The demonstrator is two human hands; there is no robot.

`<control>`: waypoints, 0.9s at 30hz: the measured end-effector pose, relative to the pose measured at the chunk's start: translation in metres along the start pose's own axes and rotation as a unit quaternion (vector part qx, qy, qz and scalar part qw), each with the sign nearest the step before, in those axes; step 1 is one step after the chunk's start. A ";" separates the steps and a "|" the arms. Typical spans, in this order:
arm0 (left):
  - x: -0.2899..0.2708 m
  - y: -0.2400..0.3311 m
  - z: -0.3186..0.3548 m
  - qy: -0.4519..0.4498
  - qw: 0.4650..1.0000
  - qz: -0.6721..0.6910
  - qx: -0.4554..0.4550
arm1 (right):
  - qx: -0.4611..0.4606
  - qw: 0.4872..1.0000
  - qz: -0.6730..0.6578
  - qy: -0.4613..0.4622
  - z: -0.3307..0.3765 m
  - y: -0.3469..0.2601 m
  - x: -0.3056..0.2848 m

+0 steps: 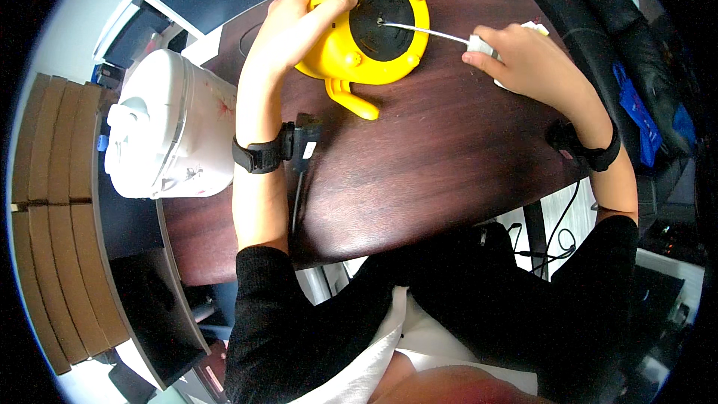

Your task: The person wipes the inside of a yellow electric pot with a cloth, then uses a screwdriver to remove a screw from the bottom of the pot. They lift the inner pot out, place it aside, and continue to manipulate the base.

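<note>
My left hand point(299, 26) grips a yellow rounded appliance point(336, 52) near the far edge of the table, its thumb reaching the rim of a black disc point(366, 34). The disc sits in the side facing me, ringed by small yellow knobs like feet. A curved yellow arm point(351, 101), perhaps a handle or spout, juts out below. From the disc's centre a thin white cord point(426, 31) runs right to my right hand point(523, 60). That hand is closed around a white block-like piece point(480, 46) at the cord's end, partly hidden by my fingers.
A white rice-cooker-like appliance point(202, 105) with a floral pattern stands on the left of the dark wooden table point(419, 179). Both wrists wear black straps with small modules. Brown boxes point(60, 217) are stacked far left; a black chair point(591, 7) stands at the right.
</note>
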State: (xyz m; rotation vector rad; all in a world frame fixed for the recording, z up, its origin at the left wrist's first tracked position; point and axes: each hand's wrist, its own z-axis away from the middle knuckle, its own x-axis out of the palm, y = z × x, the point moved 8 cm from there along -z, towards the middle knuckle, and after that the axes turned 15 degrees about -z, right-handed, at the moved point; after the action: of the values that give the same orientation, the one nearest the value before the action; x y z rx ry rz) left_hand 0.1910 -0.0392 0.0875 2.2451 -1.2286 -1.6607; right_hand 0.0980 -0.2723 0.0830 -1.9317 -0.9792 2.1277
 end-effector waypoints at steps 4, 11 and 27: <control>0.000 0.000 0.000 0.011 1.000 0.013 -0.008 | -0.085 0.993 0.046 0.072 0.006 -0.010 -0.010; 0.002 0.004 0.001 -0.010 1.000 0.001 0.001 | 0.188 0.816 -0.524 -0.156 0.022 0.013 0.055; -0.001 0.000 0.001 0.001 1.000 0.006 -0.002 | -0.176 0.936 0.259 0.160 0.005 -0.048 -0.036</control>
State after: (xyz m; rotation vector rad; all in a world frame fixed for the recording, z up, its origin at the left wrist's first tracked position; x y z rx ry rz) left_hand 0.1896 -0.0381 0.0878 2.2331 -1.2349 -1.6558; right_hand 0.0842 -0.2536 0.1386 -2.8755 -0.9050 1.8345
